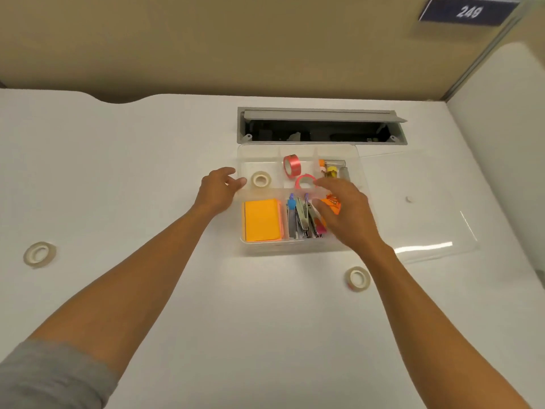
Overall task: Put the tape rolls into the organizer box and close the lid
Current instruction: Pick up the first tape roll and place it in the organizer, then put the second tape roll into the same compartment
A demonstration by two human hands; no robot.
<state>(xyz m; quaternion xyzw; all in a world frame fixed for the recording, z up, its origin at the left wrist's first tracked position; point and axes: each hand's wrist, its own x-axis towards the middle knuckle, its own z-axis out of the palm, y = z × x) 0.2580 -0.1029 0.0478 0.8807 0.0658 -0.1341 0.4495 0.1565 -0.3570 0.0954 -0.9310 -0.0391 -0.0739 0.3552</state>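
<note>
A clear organizer box (244,246) stands open on the white desk, its clear lid (427,225) lying flat to its right. In its back compartments lie a white tape roll (261,180), a red roll on edge (292,165) and a pink roll (305,182). My left hand (219,188) rests at the box's left rim beside the white roll, fingers apart, holding nothing. My right hand (343,214) hovers over the box's right side, fingers spread, its tips next to the pink roll. Two more white rolls lie on the desk: one far left (39,254), one in front of the box (357,278).
Orange sticky notes (262,220), staplers (303,219) and small clips fill the box's other compartments. An open cable hatch (321,126) sits in the desk just behind the box. A beige partition rises at the back, and a white wall stands at the right.
</note>
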